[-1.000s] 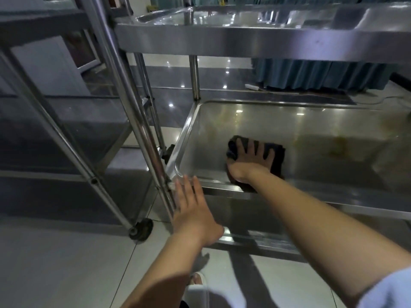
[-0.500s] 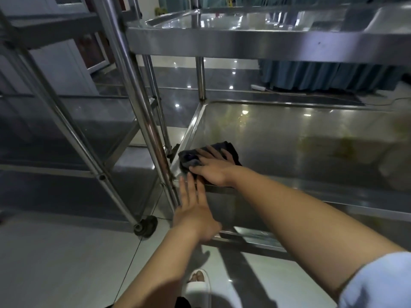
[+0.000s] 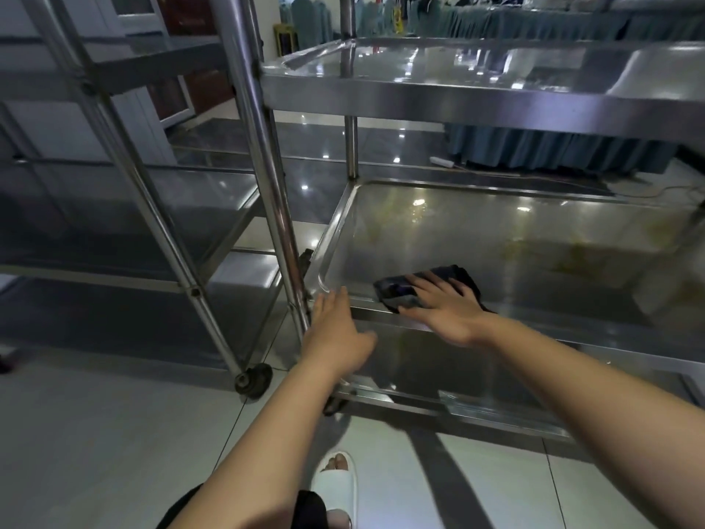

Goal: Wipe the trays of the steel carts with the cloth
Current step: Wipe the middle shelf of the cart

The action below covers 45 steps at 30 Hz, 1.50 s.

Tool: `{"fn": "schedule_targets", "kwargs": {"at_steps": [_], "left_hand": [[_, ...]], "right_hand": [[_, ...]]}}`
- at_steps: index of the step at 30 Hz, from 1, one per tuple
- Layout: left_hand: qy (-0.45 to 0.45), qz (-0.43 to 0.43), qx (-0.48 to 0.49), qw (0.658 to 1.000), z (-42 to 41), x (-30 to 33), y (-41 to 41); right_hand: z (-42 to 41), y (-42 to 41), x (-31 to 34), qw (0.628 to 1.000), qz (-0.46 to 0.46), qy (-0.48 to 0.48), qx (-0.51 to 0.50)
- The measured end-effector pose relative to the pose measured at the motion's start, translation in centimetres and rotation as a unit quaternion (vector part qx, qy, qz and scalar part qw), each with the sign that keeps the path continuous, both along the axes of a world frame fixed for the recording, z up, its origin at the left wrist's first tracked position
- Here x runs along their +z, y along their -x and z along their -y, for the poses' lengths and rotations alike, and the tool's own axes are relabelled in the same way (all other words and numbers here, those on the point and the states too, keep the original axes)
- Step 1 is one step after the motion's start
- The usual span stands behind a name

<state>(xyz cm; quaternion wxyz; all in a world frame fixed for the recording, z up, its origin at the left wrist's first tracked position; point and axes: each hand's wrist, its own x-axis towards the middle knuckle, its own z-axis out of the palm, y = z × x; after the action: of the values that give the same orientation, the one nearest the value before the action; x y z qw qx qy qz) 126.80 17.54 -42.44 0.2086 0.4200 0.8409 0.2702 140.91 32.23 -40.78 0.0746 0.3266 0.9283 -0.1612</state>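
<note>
Now, cloth: the dark cloth lies flat at the near edge of the middle tray, under the right hand's fingers.
Right hand: the right hand presses the cloth down; its fingers are spread and straight, pointing left.
Middle tray: the middle tray shows yellowish smears beyond the fingertips and off to their right, so most of it looks unwiped.
Left hand: the left hand rests at the tray's near-left corner by the cart post, fingers straight and close together, holding nothing.
Top tray: the top tray, above the fingers, cannot be judged clean or not.
Second cart: the second cart, left of the fingers, looks untouched.
Progress: early, by my reckoning; this tray is only begun.
</note>
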Motion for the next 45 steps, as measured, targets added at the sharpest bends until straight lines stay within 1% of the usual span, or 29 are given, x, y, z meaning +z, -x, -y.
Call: {"fn": "schedule_targets", "kwargs": {"at_steps": [1, 2, 3, 5, 6, 7, 8, 10, 11, 15, 19, 23, 28, 32, 34, 35, 37, 39, 40, 41, 44, 45], "left_hand": [[-0.068, 0.025, 0.045, 0.996, 0.2, 0.7, 0.3], [-0.142, 0.049, 0.097, 0.984, 0.5, 1.6, 0.5], [-0.222, 0.063, 0.152, 0.961, 0.8, 2.4, 0.8], [-0.367, 0.043, 0.254, 0.894, 1.6, 3.8, 1.9], [-0.411, 0.036, 0.289, 0.864, 1.8, 4.1, 2.6], [-0.426, 0.049, 0.304, 0.851, 1.8, 4.0, 3.4], [-0.411, 0.086, 0.298, 0.857, 1.6, 3.9, 3.9], [-0.348, 0.173, 0.245, 0.888, 0.9, 3.1, 4.4], [-0.334, 0.185, 0.226, 0.896, 0.6, 2.7, 4.4], [-0.356, 0.094, 0.267, 0.89, 0.0, 2.0, 4.4], [-0.358, 0.067, 0.286, 0.886, -0.1, 1.7, 5.0], [-0.363, 0.055, 0.283, 0.886, -0.3, 1.3, 5.3], [-0.34, 0.059, 0.275, 0.897, 0.0, 1.4, 4.9], [-0.325, 0.065, 0.273, 0.903, 0.2, 1.7, 5.0], [-0.336, 0.062, 0.285, 0.896, 0.1, 2.0, 4.8], [-0.345, 0.046, 0.298, 0.889, 0.0, 2.2, 4.6], [-0.367, -0.028, 0.327, 0.87, -0.1, 2.9, 3.7], [-0.393, -0.112, 0.305, 0.86, -0.7, 3.6, 1.9], [-0.402, -0.14, 0.271, 0.863, -1.1, 3.8, 0.8], [-0.397, -0.156, 0.234, 0.874, -1.8, 3.7, -0.2], [-0.308, -0.173, 0.147, 0.924, -4.2, 2.5, -2.3], [-0.276, -0.182, 0.106, 0.938, -5.0, 2.0, -2.9]], "right_hand": [[0.0, -0.7, 0.0, 1.0, 0.001, -0.002, 0.008], [0.1, -1.1, 0.1, 1.0, 0.002, -0.003, 0.015], [0.2, -1.3, 0.1, 1.0, 0.002, -0.004, 0.018], [0.5, -1.0, 0.2, 1.0, 0.0, -0.014, 0.014], [0.7, -0.6, 0.2, 1.0, -0.002, -0.022, 0.012], [0.9, -0.1, 0.2, 1.0, -0.002, -0.029, 0.011], [1.2, 0.5, 0.2, 0.999, -0.004, -0.035, 0.011], [1.9, 2.2, 0.1, 0.999, -0.013, -0.04, 0.019], [2.3, 3.3, -0.1, 0.998, -0.02, -0.044, 0.027], [3.0, 9.1, -1.0, 0.997, -0.033, -0.044, 0.055], [2.0, 13.8, -1.7, 0.998, -0.022, -0.033, 0.039], [-0.7, 15.1, -1.5, 1.0, -0.024, -0.015, 0.008], [-4.4, 12.4, -1.9, 0.998, -0.037, -0.031, -0.045], [-7.8, 6.7, -1.9, 0.992, -0.01, -0.06, -0.112], [-9.5, 2.9, -1.9, 0.987, 0.004, -0.065, -0.15], [-10.2, 0.9, -2.0, 0.983, 0.01, -0.067, -0.17], [-11.4, -2.8, -2.1, 0.975, 0.025, -0.075, -0.208], [-11.7, -5.6, -2.0, 0.967, 0.029, -0.079, -0.239], [-11.6, -6.5, -2.0, 0.964, 0.028, -0.08, -0.252], [-11.3, -7.0, -2.0, 0.961, 0.028, -0.08, -0.264], [-9.3, -5.7, -1.6, 0.952, 0.031, -0.066, -0.298], [-8.4, -4.6, -1.6, 0.954, 0.029, -0.06, -0.293]]}}
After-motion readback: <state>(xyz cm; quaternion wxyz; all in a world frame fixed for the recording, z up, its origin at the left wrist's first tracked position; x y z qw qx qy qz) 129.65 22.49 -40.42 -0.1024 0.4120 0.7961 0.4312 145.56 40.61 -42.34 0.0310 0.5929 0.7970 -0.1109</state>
